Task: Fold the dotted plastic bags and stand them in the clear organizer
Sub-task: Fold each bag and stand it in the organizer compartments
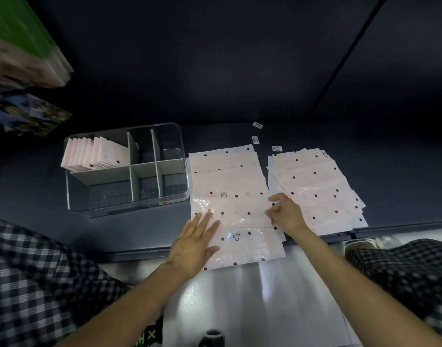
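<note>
Dim scene, one bright patch near us.
We see glare on the pale floor, a faint sheen on the dark wall, and blurred, bowed edges at the green box.

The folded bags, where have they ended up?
The folded bags stand in the clear organizer's far-left compartment, left of the flat dotted bags.

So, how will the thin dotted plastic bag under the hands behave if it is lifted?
The glossy pink dotted plastic bag probably flops, since it lies wrinkled and flat. It looks light and likely slippery: the left hand presses it while the right hand pinches its edge.
</note>
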Available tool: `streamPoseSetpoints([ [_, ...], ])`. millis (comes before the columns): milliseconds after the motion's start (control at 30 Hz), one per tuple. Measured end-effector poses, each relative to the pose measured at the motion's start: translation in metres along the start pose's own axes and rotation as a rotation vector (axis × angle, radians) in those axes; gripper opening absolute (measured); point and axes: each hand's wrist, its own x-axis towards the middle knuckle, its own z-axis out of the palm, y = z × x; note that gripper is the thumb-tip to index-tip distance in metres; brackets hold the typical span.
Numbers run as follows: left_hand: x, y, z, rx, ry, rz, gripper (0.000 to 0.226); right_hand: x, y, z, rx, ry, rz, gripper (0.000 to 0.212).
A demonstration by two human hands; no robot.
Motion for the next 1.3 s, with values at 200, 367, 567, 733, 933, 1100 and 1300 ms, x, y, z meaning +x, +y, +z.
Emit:
streamPoseSetpoints([
  [200,-0.001,0.001,-0.003,0.049,-0.039,0.006,0.058,-0.028,-0.002,0.019,-0.366,0.094,-0.658,0.028],
  [367,0.006,-0.003,-0.011,0.029,-0.094,-0.019,0.057,-0.036,0.011,0.035,-0.603,-0.124,-0.698,0.039],
  [567,0.012,-0.009,-0.017,-0.001,-0.038,-0.021,0.062,-0.036,0.02,0.02,-0.587,-0.088,-0.586,0.039],
  [733,0.015,-0.022,-0.02,-0.218,0.106,0.018,0.063,-0.023,0.004,0.0,-0.361,-0.177,-0.535,0.021],
  [933,0.014,-0.028,-0.028,-0.624,0.116,-0.114,0.023,-0.013,-0.026,-0.034,-0.183,-0.529,-0.309,0.017],
  [1100,0.01,-0.027,-0.023,-0.961,0.238,-0.287,0.013,-0.003,-0.034,-0.026,0.048,-0.355,-0.333,0.009],
  [1300,0.006,-0.002,-0.024,-0.969,0.524,-0.424,0.053,0.021,-0.035,-0.001,0.094,-0.081,-0.256,0.011],
])
